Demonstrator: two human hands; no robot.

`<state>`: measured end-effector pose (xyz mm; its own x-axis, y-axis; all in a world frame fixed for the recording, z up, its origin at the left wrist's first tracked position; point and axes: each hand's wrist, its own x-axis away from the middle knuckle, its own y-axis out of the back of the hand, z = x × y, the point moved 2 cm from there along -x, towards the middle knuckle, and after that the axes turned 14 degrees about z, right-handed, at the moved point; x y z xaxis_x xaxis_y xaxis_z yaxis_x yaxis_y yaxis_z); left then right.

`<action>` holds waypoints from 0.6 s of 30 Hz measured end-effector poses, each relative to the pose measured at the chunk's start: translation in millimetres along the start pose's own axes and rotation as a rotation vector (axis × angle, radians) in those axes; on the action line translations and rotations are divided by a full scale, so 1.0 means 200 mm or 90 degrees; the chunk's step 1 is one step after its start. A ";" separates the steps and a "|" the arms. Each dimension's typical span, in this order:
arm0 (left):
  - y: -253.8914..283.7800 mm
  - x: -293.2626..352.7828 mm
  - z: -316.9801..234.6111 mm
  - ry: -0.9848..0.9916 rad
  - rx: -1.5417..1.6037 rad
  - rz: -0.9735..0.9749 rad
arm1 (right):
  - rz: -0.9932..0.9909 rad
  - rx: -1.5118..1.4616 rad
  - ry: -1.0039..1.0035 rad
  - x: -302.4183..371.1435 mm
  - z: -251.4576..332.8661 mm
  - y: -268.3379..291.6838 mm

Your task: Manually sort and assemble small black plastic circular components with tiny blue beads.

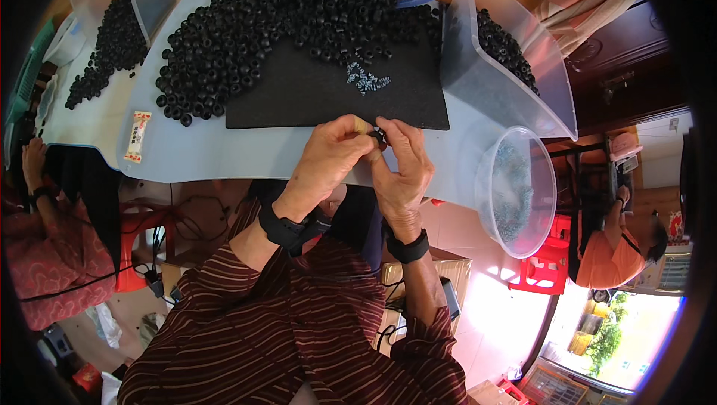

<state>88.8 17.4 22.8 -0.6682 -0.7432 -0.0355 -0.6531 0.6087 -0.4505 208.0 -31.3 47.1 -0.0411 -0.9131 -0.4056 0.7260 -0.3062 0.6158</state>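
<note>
My left hand (328, 160) and my right hand (403, 166) meet at the near edge of a black mat (299, 95). Between their fingertips they pinch a small black ring (378, 135); a tan piece shows at the left fingertips. A big heap of black rings (246, 31) covers the far half of the mat. A little cluster of small metal parts (366, 78) lies on the mat just beyond my hands. Both wrists wear black bands.
A round clear tub (515, 188) with small metal parts hangs over the table's right edge. A clear bin (515, 61) holds more rings on the right. A small wrapped packet (137, 136) lies left. A person sits at left, another at right.
</note>
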 end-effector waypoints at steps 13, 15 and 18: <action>-0.03 0.00 -0.04 0.014 0.100 -0.011 | -0.006 -0.081 -0.027 0.01 -0.03 0.02; -0.04 0.00 -0.07 0.018 0.099 -0.002 | -0.008 -0.101 -0.022 0.01 -0.03 0.02; -0.03 -0.01 -0.07 0.024 0.025 0.040 | -0.016 -0.081 -0.002 0.02 -0.05 0.03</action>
<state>88.7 18.5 37.7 -0.7209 -0.6924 -0.0309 -0.5956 0.6418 -0.4831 218.4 -33.5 43.3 -0.0626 -0.9063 -0.4179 0.8060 -0.2929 0.5144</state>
